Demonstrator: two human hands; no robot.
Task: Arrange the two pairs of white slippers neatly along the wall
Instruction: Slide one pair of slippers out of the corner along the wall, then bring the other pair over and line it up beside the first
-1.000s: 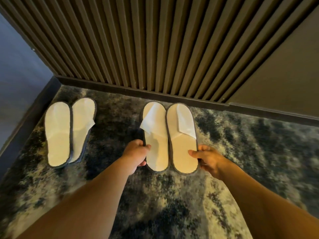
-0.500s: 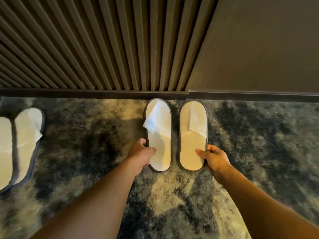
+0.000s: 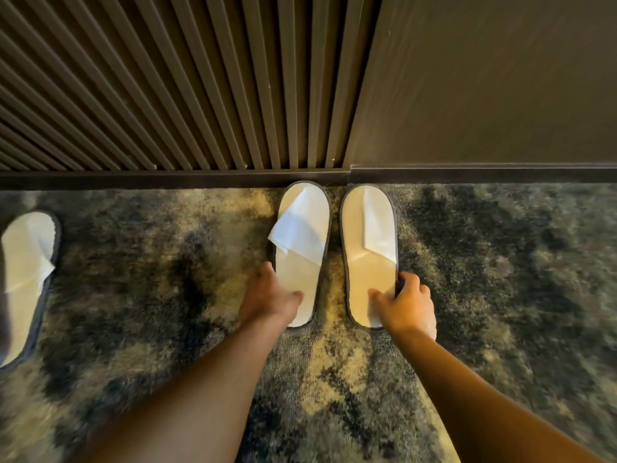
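Two white slippers with grey edging lie side by side on the carpet, toes touching the dark baseboard (image 3: 467,173). My left hand (image 3: 268,297) grips the heel side of the left slipper (image 3: 302,252), whose toe flap is partly folded loose. My right hand (image 3: 405,304) holds the heel of the right slipper (image 3: 369,252), thumb on the insole, fingers around its outer edge. A narrow gap separates the two. One slipper of the other pair (image 3: 26,279) shows at the far left edge, partly cut off.
A slatted wooden wall panel (image 3: 167,88) rises behind the left part, a plain dark panel (image 3: 484,81) behind the right. Mottled dark and yellow carpet (image 3: 500,295) covers the floor on all sides.
Both hands have pushed the middle pair forward to the baseboard and spread them slightly apart. The view has shifted right, so the other pair has slid to the left edge.
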